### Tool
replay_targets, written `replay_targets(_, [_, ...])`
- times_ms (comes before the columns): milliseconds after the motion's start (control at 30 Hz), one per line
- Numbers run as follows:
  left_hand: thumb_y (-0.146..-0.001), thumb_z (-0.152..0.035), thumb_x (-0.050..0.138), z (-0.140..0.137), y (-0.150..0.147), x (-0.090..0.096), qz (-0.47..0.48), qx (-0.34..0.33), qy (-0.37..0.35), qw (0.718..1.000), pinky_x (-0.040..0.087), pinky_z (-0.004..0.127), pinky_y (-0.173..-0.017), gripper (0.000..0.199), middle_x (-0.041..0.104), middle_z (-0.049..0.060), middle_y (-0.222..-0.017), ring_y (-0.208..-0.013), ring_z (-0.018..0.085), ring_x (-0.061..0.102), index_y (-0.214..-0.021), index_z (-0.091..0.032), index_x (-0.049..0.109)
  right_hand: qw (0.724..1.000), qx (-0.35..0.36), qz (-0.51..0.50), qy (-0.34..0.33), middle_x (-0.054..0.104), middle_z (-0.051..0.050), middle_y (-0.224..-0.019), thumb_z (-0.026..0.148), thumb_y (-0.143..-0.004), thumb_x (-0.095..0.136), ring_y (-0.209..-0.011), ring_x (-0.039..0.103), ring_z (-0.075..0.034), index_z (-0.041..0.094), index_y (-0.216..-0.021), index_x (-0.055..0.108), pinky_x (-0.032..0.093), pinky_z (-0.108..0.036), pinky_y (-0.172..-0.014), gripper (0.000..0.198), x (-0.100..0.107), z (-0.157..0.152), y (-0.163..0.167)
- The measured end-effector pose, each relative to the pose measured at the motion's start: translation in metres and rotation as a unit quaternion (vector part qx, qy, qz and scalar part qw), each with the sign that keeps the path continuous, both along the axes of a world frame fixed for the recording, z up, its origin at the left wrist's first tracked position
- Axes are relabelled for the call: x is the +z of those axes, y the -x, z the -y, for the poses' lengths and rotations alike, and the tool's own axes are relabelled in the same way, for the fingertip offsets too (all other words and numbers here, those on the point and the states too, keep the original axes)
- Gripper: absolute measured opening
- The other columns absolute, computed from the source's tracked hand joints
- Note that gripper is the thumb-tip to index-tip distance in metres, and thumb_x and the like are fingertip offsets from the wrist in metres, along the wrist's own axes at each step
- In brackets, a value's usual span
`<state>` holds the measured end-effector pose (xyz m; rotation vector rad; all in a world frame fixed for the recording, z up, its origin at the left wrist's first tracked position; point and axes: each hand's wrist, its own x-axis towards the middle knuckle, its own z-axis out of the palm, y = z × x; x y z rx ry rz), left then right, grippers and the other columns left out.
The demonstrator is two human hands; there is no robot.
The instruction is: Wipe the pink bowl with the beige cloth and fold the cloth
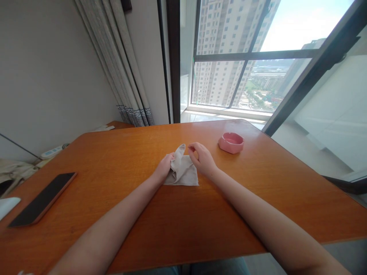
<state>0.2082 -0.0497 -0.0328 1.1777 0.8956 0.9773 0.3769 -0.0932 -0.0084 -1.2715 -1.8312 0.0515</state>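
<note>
A light grey-beige cloth (pixel 187 173) lies partly flat on the wooden table, its upper part bunched into a peak that stands up. My left hand (pixel 165 165) is closed around the cloth's left side, with fingers partly hidden behind the folds. Just right of the peak is my right hand (pixel 203 157), its fingers curled in toward the thumb in a loop, with table showing through the gap. No object is visible in that pinch, and its fingertips look slightly apart from the cloth.
A pink ashtray-like bowl (pixel 231 143) stands right of my right hand. At the left lies a long dark flat slab (pixel 43 198) near a white object (pixel 8 206). Beyond the orange-brown table (pixel 137 147) are a curtain (pixel 123 65) and a large window.
</note>
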Motion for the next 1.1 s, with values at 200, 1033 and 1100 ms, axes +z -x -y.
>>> replay_targets(200, [-0.068,-0.025,0.053,-0.01,0.006,0.014,0.177,0.103,0.023,0.979,0.038,0.02,-0.052,0.011,0.046,-0.005,-0.059,-0.051,0.008,0.043,-0.066,-0.017,0.046,0.965,0.074,0.159,0.196,0.061,-0.008,-0.103,0.035,-0.083,0.055,-0.098,0.055,-0.02,0.018,-0.1,0.064,0.041,-0.032,-0.089,0.025,-0.013,-0.004,0.003])
replay_targets(1033, [-0.082,-0.029,0.046,-0.061,0.058,-0.024,-0.519,0.004,-0.316,0.794,0.017,0.06,-0.109,0.042,0.043,0.01,-0.142,-0.133,0.032,0.034,-0.124,-0.024,0.052,0.912,-0.112,0.243,0.312,0.019,-0.009,-0.154,0.053,-0.092,0.027,-0.14,0.014,-0.033,0.021,-0.144,0.03,0.011,-0.052,-0.111,0.06,-0.028,-0.013,-0.014])
replay_targets(1100, [-0.083,-0.022,0.041,-0.057,0.058,-0.018,-0.549,0.017,-0.305,0.778,0.01,0.064,-0.108,0.042,0.043,0.01,-0.142,-0.134,0.033,0.033,-0.123,-0.024,0.054,0.905,-0.096,0.257,0.326,0.013,-0.008,-0.155,0.057,-0.091,0.023,-0.141,0.008,-0.033,0.022,-0.146,0.025,0.007,-0.053,-0.111,0.065,-0.028,-0.012,-0.013])
